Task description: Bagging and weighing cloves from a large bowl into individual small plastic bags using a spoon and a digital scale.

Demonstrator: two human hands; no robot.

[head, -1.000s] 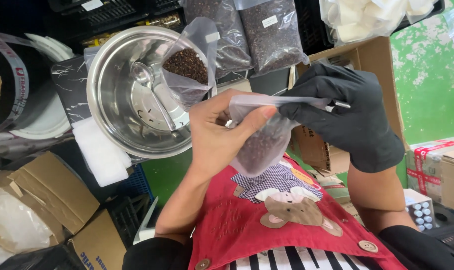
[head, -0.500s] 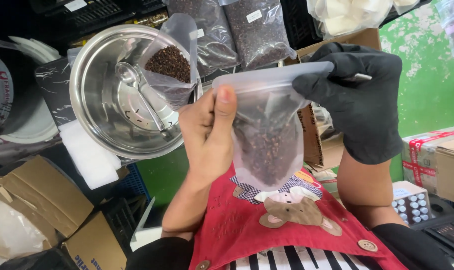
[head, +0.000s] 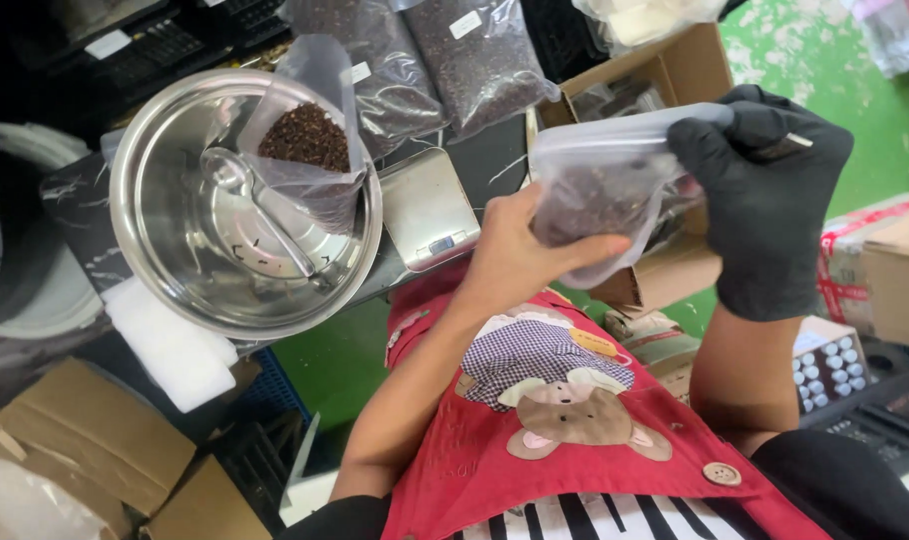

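Bare left hand [head: 520,262] and black-gloved right hand [head: 765,190] grip clear pouch [head: 605,195] of dark grains; steel bowl [head: 175,250] with scoop [head: 260,205] just beside.

Black glove on the right hand [head: 765,200]; bare left hand [head: 520,255]; clear, frosted plastic pouch [head: 605,190] showing dark brown grains inside; shiny silver steel bowl [head: 165,230] with a silver scoop [head: 260,215]; a second clear bag [head: 310,150] of reddish-brown grains in the bowl; silver-grey scale [head: 430,205]; red apron [head: 535,440] with a brown bear patch in purple-and-white check; bright green floor [head: 825,70], mottled white; tan cardboard boxes [head: 85,450].
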